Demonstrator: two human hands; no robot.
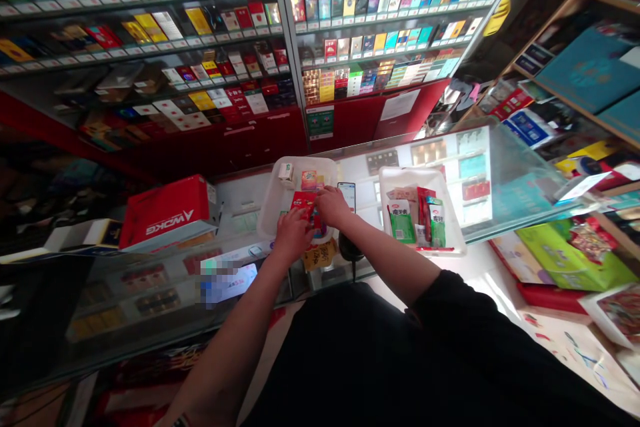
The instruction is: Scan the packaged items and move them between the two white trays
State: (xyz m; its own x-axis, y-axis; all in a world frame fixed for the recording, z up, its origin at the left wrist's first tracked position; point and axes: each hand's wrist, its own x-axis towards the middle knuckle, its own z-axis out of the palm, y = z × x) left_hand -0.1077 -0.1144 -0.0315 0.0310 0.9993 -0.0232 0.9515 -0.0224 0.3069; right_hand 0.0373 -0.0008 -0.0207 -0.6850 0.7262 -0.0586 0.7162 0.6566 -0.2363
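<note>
A white plastic tray [270,192] on the glass counter holds small packets, among them a red packet [303,200], an orange box [309,179] and a small white box [287,173]. My left hand [294,233] reaches over the tray's near part, its fingers at the lower edge of the red packet. Over the tray's right side is my right hand [331,207], with its fingertips at the red packet's right side. The fingers of both hands are bent and partly spread; whether either one grips the packet is too small to tell.
Right of my hands stand a phone [347,195] and a second white tray [453,227] with green packets [401,223]. A red shoe box [165,215] lies left. A lit screen [237,282] is near the front edge. Shelves of cigarette packs [240,17] rise behind the counter.
</note>
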